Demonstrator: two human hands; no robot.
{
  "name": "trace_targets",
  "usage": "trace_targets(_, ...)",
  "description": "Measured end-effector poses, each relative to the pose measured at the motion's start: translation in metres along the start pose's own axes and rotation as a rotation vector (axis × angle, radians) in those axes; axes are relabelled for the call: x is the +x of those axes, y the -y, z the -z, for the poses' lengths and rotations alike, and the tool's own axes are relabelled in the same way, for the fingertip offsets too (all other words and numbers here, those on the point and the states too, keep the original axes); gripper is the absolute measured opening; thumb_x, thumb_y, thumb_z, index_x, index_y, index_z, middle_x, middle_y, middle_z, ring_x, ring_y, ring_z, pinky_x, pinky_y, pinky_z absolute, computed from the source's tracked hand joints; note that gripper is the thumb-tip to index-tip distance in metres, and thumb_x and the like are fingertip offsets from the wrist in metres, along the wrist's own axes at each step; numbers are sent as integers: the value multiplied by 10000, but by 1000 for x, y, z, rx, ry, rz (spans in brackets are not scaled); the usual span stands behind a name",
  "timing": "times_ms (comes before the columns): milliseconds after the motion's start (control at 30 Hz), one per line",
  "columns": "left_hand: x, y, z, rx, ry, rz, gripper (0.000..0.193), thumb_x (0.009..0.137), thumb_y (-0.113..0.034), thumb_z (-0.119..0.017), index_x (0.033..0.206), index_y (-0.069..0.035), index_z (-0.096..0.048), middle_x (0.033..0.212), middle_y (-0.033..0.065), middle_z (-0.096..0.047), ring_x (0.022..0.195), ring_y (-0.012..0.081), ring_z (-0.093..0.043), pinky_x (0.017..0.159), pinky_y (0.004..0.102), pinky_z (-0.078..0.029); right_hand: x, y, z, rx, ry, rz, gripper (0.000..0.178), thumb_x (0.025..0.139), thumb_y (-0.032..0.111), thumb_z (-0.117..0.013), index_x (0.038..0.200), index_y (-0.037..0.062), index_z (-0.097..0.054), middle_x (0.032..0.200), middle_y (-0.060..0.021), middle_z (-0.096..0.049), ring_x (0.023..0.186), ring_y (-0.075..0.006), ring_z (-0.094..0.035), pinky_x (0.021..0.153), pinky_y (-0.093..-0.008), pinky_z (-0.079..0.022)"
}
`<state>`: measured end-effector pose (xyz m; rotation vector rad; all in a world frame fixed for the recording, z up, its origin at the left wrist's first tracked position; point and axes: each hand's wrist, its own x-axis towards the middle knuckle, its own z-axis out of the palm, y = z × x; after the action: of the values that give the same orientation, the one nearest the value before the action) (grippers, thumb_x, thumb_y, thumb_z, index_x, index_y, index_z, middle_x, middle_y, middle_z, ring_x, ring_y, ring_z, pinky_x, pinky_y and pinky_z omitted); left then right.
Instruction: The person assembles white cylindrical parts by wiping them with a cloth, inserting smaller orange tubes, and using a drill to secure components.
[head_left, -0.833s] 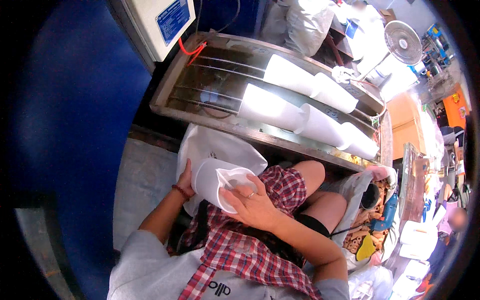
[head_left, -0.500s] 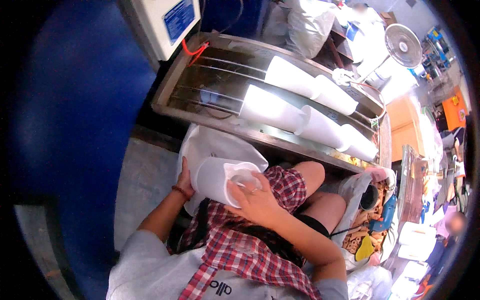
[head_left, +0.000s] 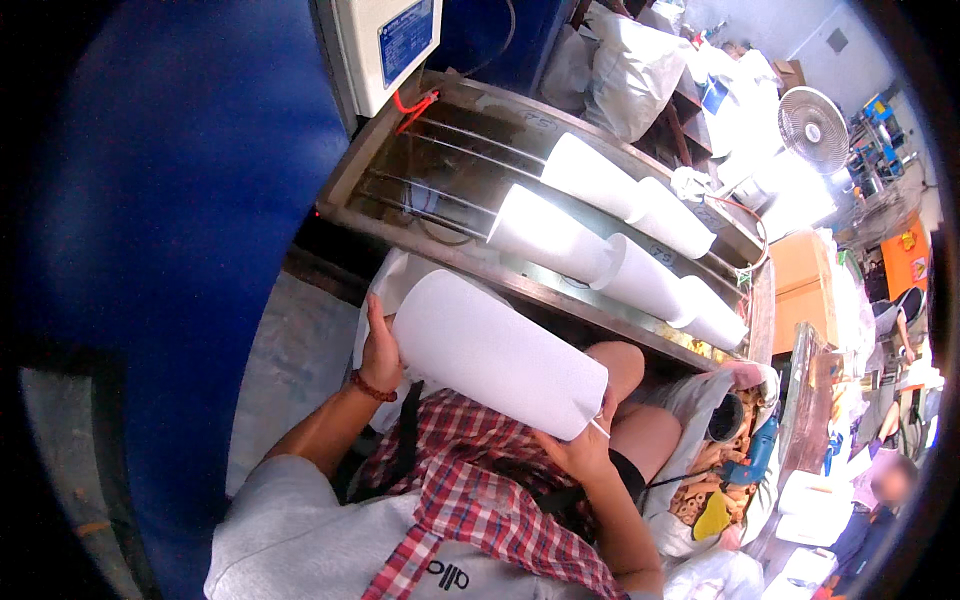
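Observation:
Across my lap lies a white, slightly textured tube (head_left: 500, 350), tilted down to the right. My left hand (head_left: 380, 345) is closed against its left end, thumb up. At the right end my right hand (head_left: 582, 452) grips the rim, its fingertips partly hidden by the tube. A thin white strip or stick (head_left: 600, 428) pokes out beside those fingers; what it is I cannot make out. Behind the tube stands a white open sack or bin (head_left: 385, 285), mostly covered. Beyond it, several white sleeves (head_left: 550, 235) sit on metal rods in a wood-framed trough (head_left: 465, 255).
A cream box (head_left: 395, 50) with red wires stands at the trough's left end, beside a blue wall (head_left: 190, 250). To my right, a lined basket holds small brown pieces (head_left: 690, 500), a blue power tool (head_left: 752, 455) and a dark cup (head_left: 728, 415). Farther off are a carton (head_left: 803, 290) and a fan (head_left: 812, 130).
The tube has swung from facing me end-on to lying crosswise. My right hand has left its open end's inside and moved right, onto the rim. The view has shifted slightly.

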<state>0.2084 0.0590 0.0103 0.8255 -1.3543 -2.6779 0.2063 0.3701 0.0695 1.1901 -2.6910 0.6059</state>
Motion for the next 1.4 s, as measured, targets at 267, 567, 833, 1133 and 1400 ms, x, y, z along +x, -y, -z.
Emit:
trace_targets(267, -7, -14, -6, -57, 27, 61, 873, 848, -730, -171, 1177, -12, -543, 1097, 104, -605, 1050, 202, -545, 907, 312, -419, 3, 8, -4, 167, -60, 72, 519, 730, 284, -698, 1154, 31, -539, 1190, -202, -531, 1151, -395, -462, 1025, -555, -244)
trace_targets(567, 6, 2, 17, -52, 26, 171, 942, 815, -766, -159, 1297, -3, -427, 1208, 130, -546, 1121, 231, -514, 955, 345, -408, 29, 20, 6, 261, 196, 97, 534, 771, 291, -673, 1174, -13, -500, 1139, -246, -524, 1106, -397, -493, 1013, -540, -286)
trace_targets(833, 2, -2, 12, -127, 18, 270, 1034, 755, -828, -165, 1278, 18, -448, 1246, 143, -529, 1158, 248, -486, 984, 368, -375, 27, 16, 2, 250, 52, 25, 544, 751, 276, -694, 1156, -26, -494, 1098, -212, -560, 1054, -364, -525, 1052, -545, -181)
trace_targets(1133, 4, 0, 3, -141, 22, 284, 978, 789, -796, -170, 1240, 11, -491, 1192, 119, -570, 1121, 245, -511, 978, 360, -372, 25, 12, 7, 286, 22, -65, 529, 740, 256, -704, 1151, -17, -513, 1137, -171, -554, 1088, -347, -498, 1051, -536, -172)
trace_targets(1400, -8, 2, -35, 575, 183, -118, 518, 931, -468, -449, 1088, 7, -584, 951, 58, -625, 860, 104, -554, 781, 250, -442, -9, -3, 9, 733, -310, -467, 472, 748, 118, -720, 1157, -10, -523, 1093, -145, -569, 1012, -275, -545, 969, -424, -345)
